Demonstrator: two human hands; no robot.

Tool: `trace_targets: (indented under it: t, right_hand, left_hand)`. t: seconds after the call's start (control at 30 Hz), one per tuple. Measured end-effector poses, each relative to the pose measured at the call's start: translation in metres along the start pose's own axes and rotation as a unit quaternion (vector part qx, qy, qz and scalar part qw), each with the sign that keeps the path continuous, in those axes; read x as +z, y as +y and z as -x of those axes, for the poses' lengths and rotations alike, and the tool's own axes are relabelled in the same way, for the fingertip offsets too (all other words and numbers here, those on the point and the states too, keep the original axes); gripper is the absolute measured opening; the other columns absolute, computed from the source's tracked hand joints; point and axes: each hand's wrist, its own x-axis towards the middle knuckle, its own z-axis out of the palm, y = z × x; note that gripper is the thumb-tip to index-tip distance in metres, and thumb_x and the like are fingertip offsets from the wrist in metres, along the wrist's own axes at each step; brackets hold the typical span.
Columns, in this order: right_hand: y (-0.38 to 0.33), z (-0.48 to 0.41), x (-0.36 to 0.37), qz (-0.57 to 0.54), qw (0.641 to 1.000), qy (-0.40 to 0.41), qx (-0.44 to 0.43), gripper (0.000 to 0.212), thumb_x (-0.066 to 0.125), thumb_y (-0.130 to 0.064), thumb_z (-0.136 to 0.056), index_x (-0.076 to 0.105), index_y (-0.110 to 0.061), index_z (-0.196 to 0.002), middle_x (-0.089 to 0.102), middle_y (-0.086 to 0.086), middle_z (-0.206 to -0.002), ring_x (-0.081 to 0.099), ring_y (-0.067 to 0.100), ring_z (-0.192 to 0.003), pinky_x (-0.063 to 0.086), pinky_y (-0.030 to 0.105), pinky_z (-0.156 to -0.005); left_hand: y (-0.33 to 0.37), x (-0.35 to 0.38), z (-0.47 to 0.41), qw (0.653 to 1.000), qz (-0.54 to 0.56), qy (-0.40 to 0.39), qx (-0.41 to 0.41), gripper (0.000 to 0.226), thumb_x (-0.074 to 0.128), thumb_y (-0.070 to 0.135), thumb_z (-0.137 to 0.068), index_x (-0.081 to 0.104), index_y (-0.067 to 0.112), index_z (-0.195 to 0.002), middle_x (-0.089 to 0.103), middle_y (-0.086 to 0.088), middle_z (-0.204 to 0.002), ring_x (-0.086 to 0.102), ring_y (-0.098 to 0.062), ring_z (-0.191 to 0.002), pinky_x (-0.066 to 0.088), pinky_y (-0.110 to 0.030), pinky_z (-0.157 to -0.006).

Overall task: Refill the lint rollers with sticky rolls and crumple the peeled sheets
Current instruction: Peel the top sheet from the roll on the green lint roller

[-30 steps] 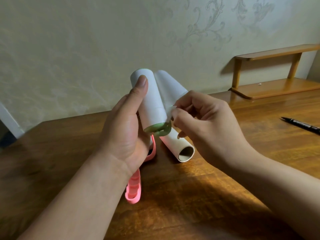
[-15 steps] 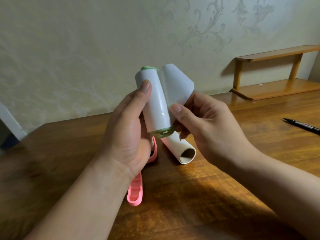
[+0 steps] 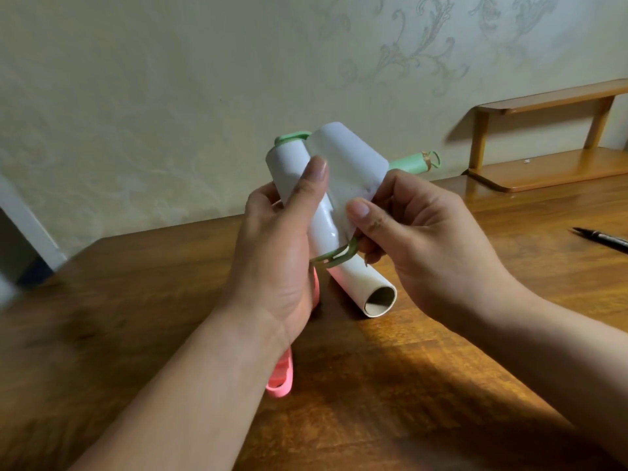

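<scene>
My left hand (image 3: 275, 263) grips a green lint roller (image 3: 416, 163) by its white sticky roll (image 3: 292, 171), held upright above the table; the green handle sticks out to the right behind my other hand. My right hand (image 3: 418, 246) pinches a partly peeled white sheet (image 3: 350, 171) that curls away from the roll. A second white roll with a cardboard core (image 3: 370, 294) lies on the table just below. A pink lint roller (image 3: 283, 375) lies under my left wrist, mostly hidden.
The wooden table (image 3: 407, 385) stands against a patterned wall. A black pen (image 3: 601, 237) lies at the right edge. A small wooden shelf (image 3: 543, 164) stands at the back right.
The sheet has peeled further off the roll and grown wider. The roller has turned, so its green end cap and handle now show.
</scene>
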Motion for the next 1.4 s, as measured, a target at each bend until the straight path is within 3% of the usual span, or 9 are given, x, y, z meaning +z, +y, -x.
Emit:
trace_targets:
  t: [0.2, 0.4, 0.57, 0.7, 0.9, 1.13, 1.27, 1.33, 1.4]
  right_hand:
    - [0.002, -0.004, -0.004, -0.046, 0.998, 0.016, 0.037, 0.013, 0.067, -0.018, -0.107, 0.072, -0.008, -0.101, 0.071, 0.000, -0.075, 0.067, 0.013, -0.069, 0.058, 0.031, -0.067]
    - [0.000, -0.008, -0.005, -0.152, 0.983, 0.029, 0.102, 0.016, 0.064, -0.016, -0.107, 0.069, -0.010, -0.094, 0.068, 0.000, -0.070, 0.065, 0.012, -0.067, 0.055, 0.030, -0.066]
    - [-0.001, -0.008, -0.005, -0.185, 0.976, 0.027, 0.114, 0.019, 0.065, -0.016, -0.106, 0.071, -0.017, -0.088, 0.068, 0.001, -0.074, 0.066, 0.013, -0.070, 0.057, 0.028, -0.065]
    - [0.000, -0.007, -0.004, -0.139, 0.985, 0.014, 0.097, 0.013, 0.065, -0.017, -0.108, 0.075, -0.020, -0.101, 0.073, 0.001, -0.080, 0.071, 0.014, -0.075, 0.058, 0.031, -0.071]
    - [0.000, -0.006, -0.005, -0.127, 0.986, 0.028, 0.100, 0.011, 0.065, -0.018, -0.108, 0.075, -0.020, -0.103, 0.080, 0.001, -0.087, 0.076, 0.015, -0.078, 0.059, 0.030, -0.070]
    - [0.000, -0.011, -0.008, -0.171, 0.974, 0.071, 0.131, 0.013, 0.061, -0.014, -0.109, 0.072, -0.013, -0.102, 0.078, 0.001, -0.078, 0.076, 0.017, -0.074, 0.060, 0.028, -0.063]
    - [0.000, -0.010, -0.005, -0.183, 0.973, 0.054, 0.133, 0.012, 0.059, -0.013, -0.110, 0.071, -0.010, -0.109, 0.081, 0.006, -0.087, 0.080, 0.019, -0.074, 0.061, 0.027, -0.062]
    - [0.000, -0.009, -0.002, -0.180, 0.974, 0.045, 0.128, 0.013, 0.058, -0.012, -0.111, 0.071, -0.014, -0.109, 0.081, 0.005, -0.086, 0.080, 0.020, -0.074, 0.061, 0.027, -0.062]
    - [-0.001, -0.008, -0.002, -0.179, 0.975, 0.044, 0.126, 0.015, 0.058, -0.012, -0.111, 0.072, -0.016, -0.111, 0.081, 0.005, -0.088, 0.081, 0.020, -0.075, 0.061, 0.027, -0.062]
  left_hand:
    - [0.002, -0.006, -0.004, 1.000, 0.009, -0.009, -0.014, 0.058, 0.062, 0.040, -0.104, 0.065, -0.002, -0.143, 0.072, -0.034, -0.137, 0.079, -0.036, -0.110, 0.067, -0.045, -0.090]
    - [-0.007, -0.005, -0.007, 0.999, 0.024, 0.042, -0.019, 0.043, 0.056, 0.046, -0.111, 0.077, 0.013, -0.127, 0.084, -0.017, -0.124, 0.081, -0.033, -0.118, 0.063, -0.050, -0.105]
    - [-0.011, -0.010, -0.012, 0.996, 0.039, 0.065, -0.045, 0.061, 0.056, 0.058, -0.107, 0.069, 0.012, -0.146, 0.081, -0.016, -0.133, 0.079, -0.033, -0.123, 0.056, -0.057, -0.115]
    - [-0.009, -0.010, -0.009, 0.998, 0.027, 0.007, -0.056, 0.077, 0.054, 0.072, -0.102, 0.067, 0.011, -0.149, 0.078, -0.018, -0.139, 0.076, -0.033, -0.130, 0.053, -0.054, -0.118]
    - [-0.007, -0.013, -0.011, 0.998, 0.013, 0.024, -0.054, 0.061, 0.077, 0.032, -0.098, 0.063, 0.000, -0.148, 0.072, -0.029, -0.143, 0.070, -0.046, -0.134, 0.048, -0.063, -0.121]
    - [-0.004, -0.011, -0.010, 0.993, 0.063, 0.071, -0.072, 0.037, 0.058, 0.028, -0.112, 0.072, 0.006, -0.138, 0.078, -0.024, -0.134, 0.074, -0.041, -0.129, 0.053, -0.058, -0.117]
    - [-0.002, -0.009, -0.010, 0.987, 0.102, 0.083, -0.092, 0.051, 0.044, 0.036, -0.113, 0.067, 0.003, -0.145, 0.071, -0.030, -0.144, 0.067, -0.047, -0.137, 0.046, -0.061, -0.123]
    - [-0.003, -0.007, -0.010, 0.989, 0.094, 0.066, -0.094, 0.060, 0.051, 0.052, -0.111, 0.066, 0.005, -0.146, 0.074, -0.030, -0.140, 0.072, -0.046, -0.131, 0.051, -0.060, -0.119]
    - [-0.004, -0.006, -0.010, 0.993, 0.061, 0.065, -0.081, 0.056, 0.061, 0.048, -0.108, 0.067, 0.007, -0.145, 0.078, -0.025, -0.135, 0.076, -0.041, -0.126, 0.054, -0.059, -0.117]
